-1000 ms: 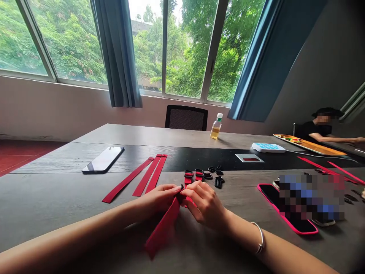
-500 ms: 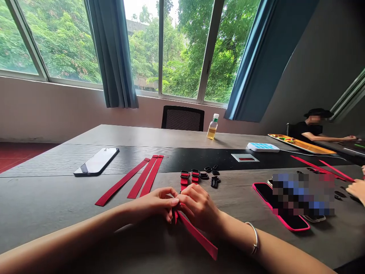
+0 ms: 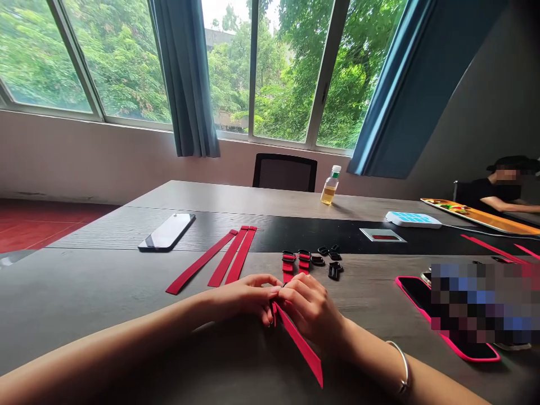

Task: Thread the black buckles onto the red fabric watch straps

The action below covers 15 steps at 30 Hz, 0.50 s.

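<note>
My left hand [image 3: 256,293] and my right hand [image 3: 311,302] meet above the near part of the table, both closed. Pinched between them is a red webbing strap [image 3: 301,344], its loose end hanging down toward me. A bit of black buckle [image 3: 271,308] shows by the left fingertips; the rest is hidden by the fingers. Just beyond my hands lie two red straps threaded through black slide buckles [image 3: 304,257]. Loose black buckles [image 3: 334,270] sit to their right. Three plain red straps [image 3: 202,261] lie flat beyond my left forearm.
A phone [image 3: 167,232] lies at the left, and a pink-cased phone [image 3: 447,320] at the right beside a blurred patch. Farther back stand a bottle [image 3: 329,187], a white-and-blue box [image 3: 413,220] and an orange tray [image 3: 485,216]. A person [image 3: 506,185] sits at the far right.
The view has turned left, so everything sits farther right in the picture. Both hands keep hold of the strap in almost the same pose.
</note>
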Tool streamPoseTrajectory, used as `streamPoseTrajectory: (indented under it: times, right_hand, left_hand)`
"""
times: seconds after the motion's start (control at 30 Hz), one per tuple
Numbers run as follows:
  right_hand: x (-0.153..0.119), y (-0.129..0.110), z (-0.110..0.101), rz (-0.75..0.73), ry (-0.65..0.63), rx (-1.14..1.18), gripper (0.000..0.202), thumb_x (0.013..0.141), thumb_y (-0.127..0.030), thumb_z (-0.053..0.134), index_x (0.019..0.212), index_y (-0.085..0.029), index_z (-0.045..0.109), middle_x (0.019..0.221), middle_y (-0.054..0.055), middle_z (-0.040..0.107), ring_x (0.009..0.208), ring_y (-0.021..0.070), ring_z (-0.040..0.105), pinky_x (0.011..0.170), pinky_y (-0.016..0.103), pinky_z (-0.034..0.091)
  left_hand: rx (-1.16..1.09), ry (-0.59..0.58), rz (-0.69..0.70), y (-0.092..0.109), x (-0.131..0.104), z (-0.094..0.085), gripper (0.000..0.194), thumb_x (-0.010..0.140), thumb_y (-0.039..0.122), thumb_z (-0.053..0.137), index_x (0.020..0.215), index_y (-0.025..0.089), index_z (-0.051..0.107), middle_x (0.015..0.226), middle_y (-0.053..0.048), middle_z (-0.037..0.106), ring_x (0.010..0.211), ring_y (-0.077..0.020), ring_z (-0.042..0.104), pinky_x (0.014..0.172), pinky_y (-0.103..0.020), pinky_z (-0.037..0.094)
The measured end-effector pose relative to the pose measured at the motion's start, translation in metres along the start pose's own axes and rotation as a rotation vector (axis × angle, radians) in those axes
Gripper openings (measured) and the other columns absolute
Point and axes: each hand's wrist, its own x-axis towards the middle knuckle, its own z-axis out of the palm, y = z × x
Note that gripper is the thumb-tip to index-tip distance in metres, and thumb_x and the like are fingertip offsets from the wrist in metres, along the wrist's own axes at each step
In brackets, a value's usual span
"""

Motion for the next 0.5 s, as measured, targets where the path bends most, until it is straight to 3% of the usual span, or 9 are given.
streamPoseTrajectory:
  times: [0.3, 0.5]
  right_hand:
    - [0.0, 0.001, 0.002, 0.137, -0.068, 0.036, 0.031, 0.093, -0.027, 0.038, 0.073, -0.014, 0.058, 0.063, 0.005, 0.058, 0.059, 0.0157, 0.05, 0.055, 0.025, 0.039]
    - [-0.003, 0.004, 0.004, 0.043, -0.093, -0.03, 0.035, 0.096, -0.026, 0.033, 0.075, -0.014, 0.059, 0.059, 0.003, 0.06, 0.054, 0.0138, 0.049, 0.052, 0.024, 0.035]
  left_hand:
    - [0.193, 0.057, 0.011, 0.001, -0.001, 0.01, 0.048, 0.065, 0.054, 0.069, 0.087, 0.016, 0.049, 0.061, 0.003, 0.057, 0.054, -0.0106, 0.054, 0.058, -0.025, 0.04]
    - [0.236, 0.08, 0.047, 0.001, -0.003, 0.013, 0.044, 0.066, 0.049, 0.068, 0.087, 0.018, 0.046, 0.061, 0.004, 0.055, 0.055, -0.0114, 0.053, 0.057, -0.024, 0.039]
